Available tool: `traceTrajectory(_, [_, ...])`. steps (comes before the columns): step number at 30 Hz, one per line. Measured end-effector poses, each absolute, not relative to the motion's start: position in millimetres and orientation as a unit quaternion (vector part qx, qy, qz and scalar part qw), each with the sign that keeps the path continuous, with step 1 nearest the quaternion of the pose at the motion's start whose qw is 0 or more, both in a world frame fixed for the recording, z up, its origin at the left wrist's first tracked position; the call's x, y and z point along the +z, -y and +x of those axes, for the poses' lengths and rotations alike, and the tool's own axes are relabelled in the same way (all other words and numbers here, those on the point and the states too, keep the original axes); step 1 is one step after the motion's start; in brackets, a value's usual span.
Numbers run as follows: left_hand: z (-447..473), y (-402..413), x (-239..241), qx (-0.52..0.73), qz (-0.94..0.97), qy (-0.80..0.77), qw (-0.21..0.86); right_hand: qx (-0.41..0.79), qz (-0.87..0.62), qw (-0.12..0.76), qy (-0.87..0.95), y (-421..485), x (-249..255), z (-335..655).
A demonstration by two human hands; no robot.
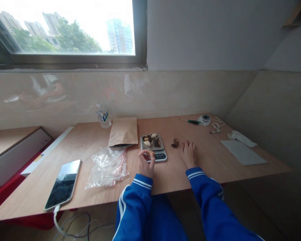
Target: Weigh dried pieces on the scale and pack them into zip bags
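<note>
Weighing out small dried pieces at a plywood table [215, 164] under a window, we are working left to right across a cluttered bench. At the far left a phone [64, 184] is lying face up on its charging cable, and just beside it a heap of clear zip bags [106, 167] with red seals is waiting. Behind the bags a brown paper pouch [123, 131] is lying flat with its mouth toward us, and a small water bottle [102, 116] is standing against the wall.

Our left hand [146, 164] is hovering at the near left corner of the digital scale [154, 147], fingers pinched on what looks like a pale piece [150, 153], though it is too small for us to be sure. The scale's platform is already carrying a little heap of dark and pale dried pieces [151, 139]. One more dark piece [175, 143] is lying on the table just right of the scale, and our right hand [189, 154] is resting palm down near it, fingers loosely curled and holding nothing.

We are judging the step as portioning: adjusting the load piece by piece. The next move is calling for a light, exact placement onto the platform without pressing on it. Farther right, a screwdriver [192, 121], a small round white device [204, 119] and a white sheet [243, 152] are lying well apart.
</note>
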State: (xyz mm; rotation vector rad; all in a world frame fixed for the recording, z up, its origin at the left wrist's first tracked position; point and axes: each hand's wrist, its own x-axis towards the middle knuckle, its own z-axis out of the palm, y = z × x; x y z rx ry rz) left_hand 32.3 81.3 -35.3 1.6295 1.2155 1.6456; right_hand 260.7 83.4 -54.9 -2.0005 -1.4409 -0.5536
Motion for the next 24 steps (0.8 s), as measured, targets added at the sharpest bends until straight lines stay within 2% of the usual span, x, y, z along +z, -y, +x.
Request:
traceTrajectory(4, [85,-63,-31,0.568,0.696,-0.361,0.248,-0.205,-0.756,0.343,0.518,-81,-49,260])
traceTrajectory(8, [102,-59,-16,0.565,0.705,-0.383,0.192,-0.207,-0.764,0.409,0.454,-78,-49,267])
traceTrajectory(13, [32,-68,10,0.585,0.646,-0.474,0.125,-0.219,-0.765,0.398,0.457,-79,-52,270])
traceTrajectory(18, [-62,-91,7,0.453,0.591,-0.667,0.010,-0.216,-0.760,0.349,0.504,-81,-52,266])
traceTrajectory(24, [-116,-112,-27,0.410,0.597,-0.682,0.104,-0.221,-0.760,0.335,0.512,-80,-51,263])
